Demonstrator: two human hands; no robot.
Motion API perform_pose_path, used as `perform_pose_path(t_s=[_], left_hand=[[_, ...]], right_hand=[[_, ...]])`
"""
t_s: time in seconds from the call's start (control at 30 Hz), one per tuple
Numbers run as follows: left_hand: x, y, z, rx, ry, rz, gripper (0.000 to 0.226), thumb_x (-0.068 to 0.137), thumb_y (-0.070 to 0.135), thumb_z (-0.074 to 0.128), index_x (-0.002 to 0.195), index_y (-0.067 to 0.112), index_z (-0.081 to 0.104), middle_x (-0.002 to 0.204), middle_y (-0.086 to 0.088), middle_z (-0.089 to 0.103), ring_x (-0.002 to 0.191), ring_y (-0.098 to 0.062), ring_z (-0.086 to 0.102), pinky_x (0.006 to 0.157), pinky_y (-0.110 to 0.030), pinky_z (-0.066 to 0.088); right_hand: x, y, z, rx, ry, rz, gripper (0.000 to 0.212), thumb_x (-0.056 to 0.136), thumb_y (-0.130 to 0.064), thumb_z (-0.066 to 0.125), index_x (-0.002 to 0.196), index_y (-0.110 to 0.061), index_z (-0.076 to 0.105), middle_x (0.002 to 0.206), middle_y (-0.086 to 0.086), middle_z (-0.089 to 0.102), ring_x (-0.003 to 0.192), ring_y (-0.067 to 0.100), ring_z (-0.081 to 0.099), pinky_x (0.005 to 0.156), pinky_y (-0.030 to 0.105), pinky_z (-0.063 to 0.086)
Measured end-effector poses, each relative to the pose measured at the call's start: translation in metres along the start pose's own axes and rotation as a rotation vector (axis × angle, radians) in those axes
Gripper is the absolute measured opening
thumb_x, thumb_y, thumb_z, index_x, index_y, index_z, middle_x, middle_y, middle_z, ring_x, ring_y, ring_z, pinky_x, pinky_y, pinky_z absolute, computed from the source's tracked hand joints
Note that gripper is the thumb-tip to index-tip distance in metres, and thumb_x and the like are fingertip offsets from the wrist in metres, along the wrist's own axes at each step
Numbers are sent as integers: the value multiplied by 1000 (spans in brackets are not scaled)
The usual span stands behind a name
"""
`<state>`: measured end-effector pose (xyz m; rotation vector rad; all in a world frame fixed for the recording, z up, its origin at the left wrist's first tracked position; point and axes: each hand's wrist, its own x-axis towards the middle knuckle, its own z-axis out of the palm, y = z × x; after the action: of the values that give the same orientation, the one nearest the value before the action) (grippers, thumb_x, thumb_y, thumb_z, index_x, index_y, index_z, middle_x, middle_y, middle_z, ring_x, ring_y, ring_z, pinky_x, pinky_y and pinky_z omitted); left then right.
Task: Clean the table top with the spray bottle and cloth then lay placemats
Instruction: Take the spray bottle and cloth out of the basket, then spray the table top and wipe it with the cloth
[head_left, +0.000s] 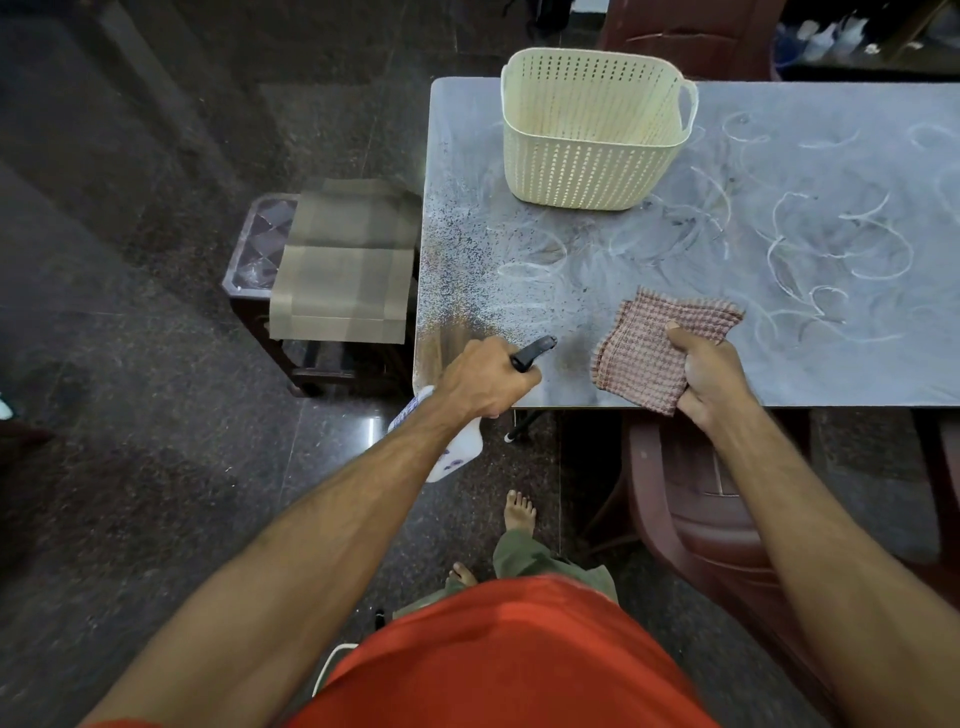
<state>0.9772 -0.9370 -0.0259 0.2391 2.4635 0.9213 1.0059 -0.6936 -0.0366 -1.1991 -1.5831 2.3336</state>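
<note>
My left hand grips the white spray bottle at the table's near left corner, its black nozzle pointing over the grey table top. Fine spray droplets speckle the table's left part, and white swirl marks cover the middle and right. My right hand holds a folded red-and-white checked cloth at the near edge, lying on the table. Folded olive placemats lie on a small dark stool to the left of the table.
A cream perforated plastic basket stands on the table's far left part. A dark red plastic chair is tucked under the near edge below my right arm, another chair at the far side. The floor is dark polished stone.
</note>
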Motion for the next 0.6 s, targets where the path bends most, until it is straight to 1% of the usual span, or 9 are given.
perform_pose_path(t_s=[0.1, 0.2, 0.27, 0.37, 0.43, 0.5, 0.53, 0.6], left_hand=[[14, 7, 4, -10, -24, 17, 35, 85, 37, 61, 61, 19, 45, 51, 1, 54, 46, -21, 58, 65, -42, 61], [26, 9, 5, -41, -16, 12, 37, 89, 37, 63, 63, 19, 43, 51, 3, 49, 45, -16, 51, 61, -35, 54], [34, 12, -1, -80, 18, -17, 32, 93, 37, 62, 71, 18, 50, 55, 2, 53, 45, -15, 55, 57, -30, 54], [49, 12, -14, -157, 85, -120, 24, 96, 36, 60, 81, 18, 57, 61, -4, 58, 51, -20, 60, 58, -33, 55], [61, 11, -25, -179, 139, -179, 22, 95, 32, 61, 83, 14, 61, 57, -4, 58, 48, -18, 59, 53, -29, 53], [70, 12, -36, -184, 181, -204, 22, 95, 29, 62, 85, 9, 63, 55, -3, 58, 39, -11, 57, 41, -21, 47], [74, 13, -40, -200, 191, -203, 23, 94, 29, 62, 85, 7, 64, 58, -4, 60, 35, -7, 56, 38, -18, 45], [81, 14, -45, -243, 200, -193, 25, 94, 29, 64, 90, 5, 68, 70, -6, 68, 32, -4, 54, 38, -15, 44]], right_hand=[[7, -10, -9, -1, 40, -12, 8, 97, -3, 56, 95, -6, 64, 94, 9, 72, 76, 17, 73, 56, 32, 59], [16, -17, -18, 8, 60, -12, 7, 96, -4, 57, 95, -7, 64, 90, 7, 72, 73, 15, 74, 54, 31, 58], [23, -21, -22, 9, 71, -10, 7, 96, -4, 58, 96, -6, 64, 89, 7, 73, 75, 17, 74, 54, 31, 58], [33, -24, -24, -3, 77, -10, 8, 96, -3, 57, 94, -6, 64, 91, 7, 72, 76, 17, 73, 57, 31, 59], [41, -25, -24, -18, 80, -6, 9, 96, -3, 57, 93, -6, 64, 93, 8, 72, 77, 17, 73, 59, 32, 59], [47, -26, -23, -27, 76, -4, 9, 96, -3, 57, 94, -6, 64, 94, 8, 72, 80, 19, 73, 62, 33, 60], [51, -27, -23, -42, 79, -9, 9, 96, -3, 57, 94, -7, 64, 94, 7, 72, 83, 19, 72, 62, 33, 60], [61, -29, -23, -110, 100, -42, 9, 96, -4, 57, 95, -8, 64, 94, 5, 71, 87, 21, 71, 68, 35, 60]])
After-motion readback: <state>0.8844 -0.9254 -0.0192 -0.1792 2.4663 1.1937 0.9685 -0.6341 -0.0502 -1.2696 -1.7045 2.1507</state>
